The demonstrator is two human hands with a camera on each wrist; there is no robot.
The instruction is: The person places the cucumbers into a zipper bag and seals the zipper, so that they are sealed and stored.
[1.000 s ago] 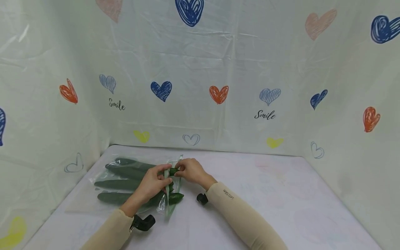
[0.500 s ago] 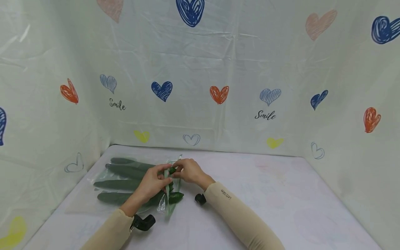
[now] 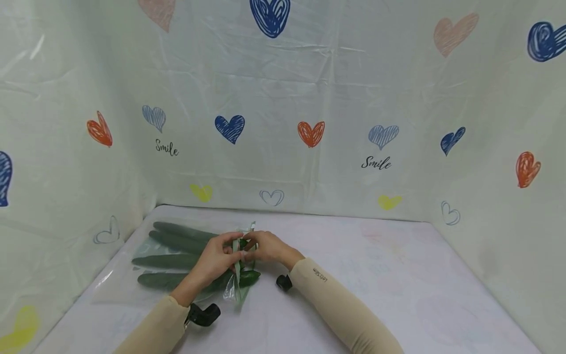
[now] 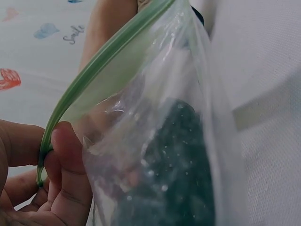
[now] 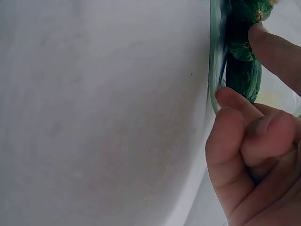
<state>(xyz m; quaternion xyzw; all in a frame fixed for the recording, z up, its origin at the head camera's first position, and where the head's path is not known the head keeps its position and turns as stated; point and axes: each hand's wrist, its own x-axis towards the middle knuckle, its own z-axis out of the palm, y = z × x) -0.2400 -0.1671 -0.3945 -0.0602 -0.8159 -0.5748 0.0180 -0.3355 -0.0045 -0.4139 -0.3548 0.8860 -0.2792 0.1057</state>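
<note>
Several long green cucumbers [image 3: 167, 261] lie side by side in a clear plastic zip bag [image 3: 106, 292] on the left of the table, tips toward its mouth at the right. My left hand [image 3: 213, 259] pinches the bag's green zip strip [image 4: 81, 84] between thumb and fingers, lifting that edge. At the mouth, my right hand [image 3: 270, 247] has its fingers curled around the tip of a far-side cucumber [image 3: 243, 243]. In the right wrist view, one finger [image 5: 277, 54] touches a cucumber end, and the others curl near the bag's lower edge. Both hands nearly meet.
A white table [image 3: 367, 290] stretches to the right of the bag. White curtains [image 3: 283, 88] printed with hearts stand behind and at both sides. Black wrist cameras [image 3: 204, 315] stick out beneath the beige sleeves [image 3: 342, 302].
The far cucumber has slid left, deeper into the bag, and less of its tip shows. My right fingers have moved slightly left with it. My left hand stays in place.
</note>
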